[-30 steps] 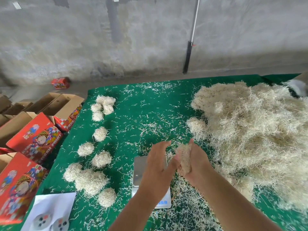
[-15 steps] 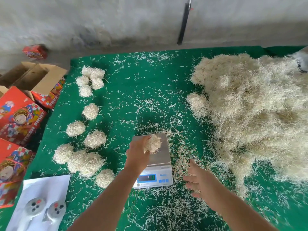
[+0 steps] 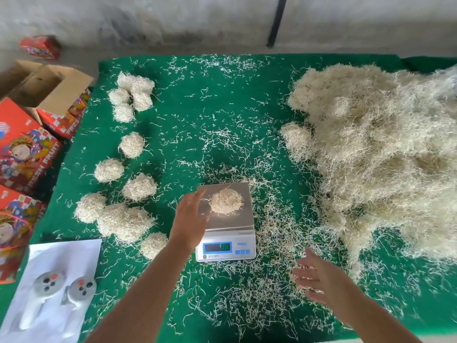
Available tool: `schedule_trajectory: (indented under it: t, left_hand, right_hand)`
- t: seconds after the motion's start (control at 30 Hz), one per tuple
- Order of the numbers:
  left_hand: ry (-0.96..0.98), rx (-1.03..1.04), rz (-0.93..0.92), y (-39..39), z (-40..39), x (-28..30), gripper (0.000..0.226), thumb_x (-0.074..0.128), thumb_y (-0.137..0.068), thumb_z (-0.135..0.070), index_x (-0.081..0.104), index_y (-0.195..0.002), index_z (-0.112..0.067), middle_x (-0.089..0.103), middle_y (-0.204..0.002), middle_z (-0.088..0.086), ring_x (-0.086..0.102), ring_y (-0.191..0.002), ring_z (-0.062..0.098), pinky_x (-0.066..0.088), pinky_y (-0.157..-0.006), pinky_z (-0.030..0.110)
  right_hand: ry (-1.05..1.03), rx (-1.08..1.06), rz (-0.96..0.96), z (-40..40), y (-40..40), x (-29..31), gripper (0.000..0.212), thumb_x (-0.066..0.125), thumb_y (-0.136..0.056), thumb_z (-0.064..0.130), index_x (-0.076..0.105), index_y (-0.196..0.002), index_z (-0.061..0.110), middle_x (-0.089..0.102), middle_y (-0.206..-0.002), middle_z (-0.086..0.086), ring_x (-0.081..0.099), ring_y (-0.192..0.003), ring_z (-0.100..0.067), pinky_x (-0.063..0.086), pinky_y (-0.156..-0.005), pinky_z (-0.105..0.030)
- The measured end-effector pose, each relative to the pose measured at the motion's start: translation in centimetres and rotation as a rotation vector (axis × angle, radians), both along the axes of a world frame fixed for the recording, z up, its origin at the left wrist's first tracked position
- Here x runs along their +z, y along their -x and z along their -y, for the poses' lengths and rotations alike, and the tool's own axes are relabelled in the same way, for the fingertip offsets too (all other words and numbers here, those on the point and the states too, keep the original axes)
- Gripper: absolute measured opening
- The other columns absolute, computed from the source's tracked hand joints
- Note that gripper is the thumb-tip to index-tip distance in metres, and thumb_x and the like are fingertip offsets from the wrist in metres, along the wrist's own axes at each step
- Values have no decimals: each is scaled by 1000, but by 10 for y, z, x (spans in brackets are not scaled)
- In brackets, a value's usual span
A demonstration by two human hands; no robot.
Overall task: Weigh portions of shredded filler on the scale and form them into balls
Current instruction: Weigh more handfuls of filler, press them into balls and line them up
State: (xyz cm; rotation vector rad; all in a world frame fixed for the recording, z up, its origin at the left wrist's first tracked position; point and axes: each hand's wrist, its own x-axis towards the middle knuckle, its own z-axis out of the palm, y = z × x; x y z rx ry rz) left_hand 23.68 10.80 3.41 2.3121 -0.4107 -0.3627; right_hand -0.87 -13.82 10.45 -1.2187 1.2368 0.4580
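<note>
Filler ball (image 3: 226,201) sits alone on the scale (image 3: 226,222), both hands off it.

Left hand (image 3: 190,220) just left of the ball, fingers straight and spread, holding nothing; whether a fingertip brushes stray strands, cannot tell. Right hand (image 3: 315,277) low over the green table (image 3: 197,115), fingers loose and wide, loose shreds under it. Big filler heap (image 3: 376,154) to the right. Finished balls (image 3: 123,169) lined up on the left, near the red boxes (image 3: 24,154).

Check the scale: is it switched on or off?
On. The scale display is lit with green digits, too blurred to read; a filler ball sits on its platform.
</note>
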Motion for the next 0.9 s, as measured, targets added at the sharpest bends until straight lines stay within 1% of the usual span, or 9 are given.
schedule_trajectory:
  t: [0.07, 0.1, 0.17, 0.27, 0.37, 0.47, 0.6, 0.77, 0.9]
  left_hand:
    - [15, 66, -11, 11, -17, 2, 79, 72, -96, -18, 31, -158, -44, 38, -160, -2, 31, -151, 19, 23, -126, 48]
    - [22, 97, -25, 17, -25, 3, 79, 73, -95, -17, 32, -157, -44, 40, -160, -1, 34, -150, 21, 26, -125, 51]
    - [25, 140, -54, 30, -40, 4, 79, 74, -94, -14, 35, -157, -41, 44, -157, 1, 41, -146, 22, 33, -123, 53]
    - [2, 165, -62, 54, -57, 5, 75, 74, -95, -16, 37, -157, -36, 50, -151, 4, 49, -139, 20, 39, -119, 49]
    - [14, 187, -74, 77, -70, 6, 73, 74, -95, -17, 38, -155, -38, 54, -144, 1, 53, -127, 12, 42, -111, 40]
    - [13, 205, -67, 93, -79, 5, 71, 75, -94, -15, 41, -154, -34, 56, -144, 0, 54, -123, 10, 44, -109, 38]
    - [18, 247, -88, 104, -88, 5, 71, 75, -93, -15, 42, -154, -33, 59, -142, 0, 56, -123, 11, 47, -109, 41]
    - [-20, 243, -87, 103, -89, 3, 71, 76, -93, -17, 41, -154, -33, 59, -142, -2, 56, -123, 9, 47, -109, 41]
    - [-11, 204, -87, 94, -79, 3, 70, 75, -94, -18, 41, -154, -31, 57, -144, -1, 55, -122, 8, 45, -108, 38]
  right_hand:
    - [8, 43, 28, -3, -4, 0, 55, 41, -108, 54, 62, -135, 12, 74, -123, -11, 67, -115, -31, 47, -110, -54]
    - [9, 64, 34, -4, -7, 0, 55, 41, -108, 54, 62, -136, 12, 74, -124, -10, 68, -116, -30, 47, -110, -54]
    - [1, 92, 42, -8, -12, 0, 55, 41, -108, 54, 61, -137, 12, 73, -126, -10, 67, -117, -30, 47, -110, -52]
    - [-5, 96, 45, -16, -21, 0, 52, 44, -109, 51, 62, -135, 10, 74, -121, -11, 68, -113, -29, 48, -108, -53]
    - [-10, 105, 49, -24, -27, -1, 50, 45, -109, 50, 62, -134, 10, 73, -121, -11, 67, -114, -30, 47, -111, -55]
    - [-23, 126, 56, -31, -30, -5, 50, 44, -110, 49, 61, -134, 9, 73, -123, -12, 67, -114, -31, 47, -111, -56]
    - [-21, 147, 51, -37, -33, -8, 48, 46, -109, 49, 64, -130, 10, 75, -119, -11, 69, -112, -29, 50, -107, -54]
    - [-16, 133, 71, -34, -30, -11, 46, 49, -108, 50, 66, -126, 11, 76, -116, -11, 70, -111, -30, 52, -105, -54]
    - [-10, 99, 66, -29, -26, -12, 46, 50, -108, 48, 66, -127, 10, 76, -115, -11, 70, -110, -30, 55, -98, -49]
